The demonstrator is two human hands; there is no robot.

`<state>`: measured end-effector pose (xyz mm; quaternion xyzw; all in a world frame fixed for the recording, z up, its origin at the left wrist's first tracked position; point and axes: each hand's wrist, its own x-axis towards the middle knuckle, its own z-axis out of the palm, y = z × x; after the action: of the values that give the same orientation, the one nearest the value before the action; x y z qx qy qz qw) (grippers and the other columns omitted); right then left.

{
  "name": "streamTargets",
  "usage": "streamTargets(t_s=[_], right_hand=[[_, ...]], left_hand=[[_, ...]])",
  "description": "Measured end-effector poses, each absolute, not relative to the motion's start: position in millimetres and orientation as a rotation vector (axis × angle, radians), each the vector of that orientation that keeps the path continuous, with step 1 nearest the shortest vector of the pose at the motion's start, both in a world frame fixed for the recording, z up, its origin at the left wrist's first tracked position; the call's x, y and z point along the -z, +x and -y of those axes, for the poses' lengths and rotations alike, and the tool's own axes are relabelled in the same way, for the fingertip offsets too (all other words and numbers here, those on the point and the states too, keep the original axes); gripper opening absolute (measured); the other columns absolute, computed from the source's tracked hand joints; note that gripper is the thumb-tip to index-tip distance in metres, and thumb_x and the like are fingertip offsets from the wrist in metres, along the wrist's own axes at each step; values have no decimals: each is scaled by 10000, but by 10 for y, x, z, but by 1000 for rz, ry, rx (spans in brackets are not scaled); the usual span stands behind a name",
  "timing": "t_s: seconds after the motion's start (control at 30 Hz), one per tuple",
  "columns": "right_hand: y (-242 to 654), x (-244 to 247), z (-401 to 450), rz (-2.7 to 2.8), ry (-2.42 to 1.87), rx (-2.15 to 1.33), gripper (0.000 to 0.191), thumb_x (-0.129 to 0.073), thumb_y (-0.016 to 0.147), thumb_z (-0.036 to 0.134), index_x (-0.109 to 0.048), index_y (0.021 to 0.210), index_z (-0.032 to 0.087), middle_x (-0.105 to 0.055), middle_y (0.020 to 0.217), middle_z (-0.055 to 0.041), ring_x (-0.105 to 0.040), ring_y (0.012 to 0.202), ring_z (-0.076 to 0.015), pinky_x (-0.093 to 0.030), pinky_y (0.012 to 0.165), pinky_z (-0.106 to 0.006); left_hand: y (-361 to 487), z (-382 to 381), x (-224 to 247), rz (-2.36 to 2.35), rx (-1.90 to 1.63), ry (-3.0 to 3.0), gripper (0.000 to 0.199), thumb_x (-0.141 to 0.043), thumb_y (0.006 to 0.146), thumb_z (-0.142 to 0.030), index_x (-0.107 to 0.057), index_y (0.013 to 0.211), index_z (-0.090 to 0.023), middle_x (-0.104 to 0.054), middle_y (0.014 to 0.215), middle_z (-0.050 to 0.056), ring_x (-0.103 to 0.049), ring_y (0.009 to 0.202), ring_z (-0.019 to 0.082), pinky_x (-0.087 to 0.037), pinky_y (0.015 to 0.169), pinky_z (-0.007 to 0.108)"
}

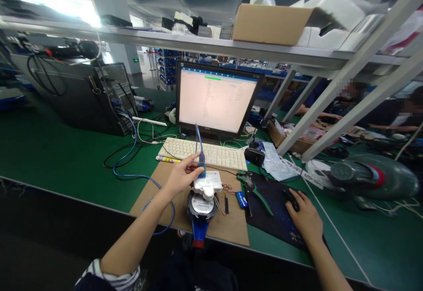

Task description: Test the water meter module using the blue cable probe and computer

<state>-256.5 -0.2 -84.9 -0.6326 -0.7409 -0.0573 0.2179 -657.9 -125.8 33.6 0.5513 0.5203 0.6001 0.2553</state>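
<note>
My left hand point(185, 174) pinches a blue cable plug point(202, 164) between thumb and fingers, just above the back edge of a white module point(209, 183). Whether the plug sits in the module is too small to tell. Below the module is a round meter body point(201, 205) with a blue and red pipe end point(199, 233) towards me. Thin coloured wires run from its right side. My right hand point(304, 216) rests over a black computer mouse point(291, 200) on a dark mouse pad point(269, 220). A blue battery point(242, 199) lies right of the meter.
Behind the hands are a cream keyboard point(220, 153) and a lit monitor point(214, 99). Green-handled pliers point(259, 196) lie on the mouse pad. A brown board point(231, 229) lies under the meter. A green power tool point(373, 176) is at right, a black computer case point(82, 93) at left.
</note>
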Motion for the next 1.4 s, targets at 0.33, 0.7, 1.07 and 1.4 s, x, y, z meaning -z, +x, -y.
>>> streamTargets(t_s=[0.33, 0.7, 1.07, 1.4], right_hand=[[-2575, 833, 9, 2059, -1756, 174, 482, -366, 843, 426, -531, 1239, 206, -505, 1276, -105, -547, 1065, -278, -498, 836, -414], [-2561, 852, 1, 2054, -1743, 174, 472, -374, 838, 429, -538, 1225, 215, -512, 1263, -101, -550, 1058, -278, -500, 813, -404], [-2575, 837, 8, 2053, -1748, 161, 477, -370, 840, 433, -534, 1230, 211, -506, 1272, -105, -547, 1063, -281, -504, 823, -412], [-2523, 912, -37, 2040, -1731, 130, 510, -332, 837, 468, -529, 1236, 218, -506, 1274, -97, -550, 1064, -276, -501, 837, -418]], left_hand=[[-6569, 1290, -306, -1387, -1682, 1523, 471, -646, 758, -253, -558, 1199, -111, -664, 809, 51, -630, 694, 127, -551, 608, 198], [-6559, 1352, -258, -1419, -1717, 1733, 421, -646, 792, -234, -567, 1199, -158, -691, 899, 55, -650, 778, 141, -569, 705, 221], [-6551, 1393, -173, -1454, -1739, 1930, 399, -638, 816, -205, -554, 1206, -187, -686, 963, 58, -658, 820, 152, -565, 773, 258], [-6580, 1386, -97, -1465, -1748, 2020, 397, -620, 830, -187, -538, 1219, -199, -675, 997, 75, -653, 823, 159, -560, 753, 273]])
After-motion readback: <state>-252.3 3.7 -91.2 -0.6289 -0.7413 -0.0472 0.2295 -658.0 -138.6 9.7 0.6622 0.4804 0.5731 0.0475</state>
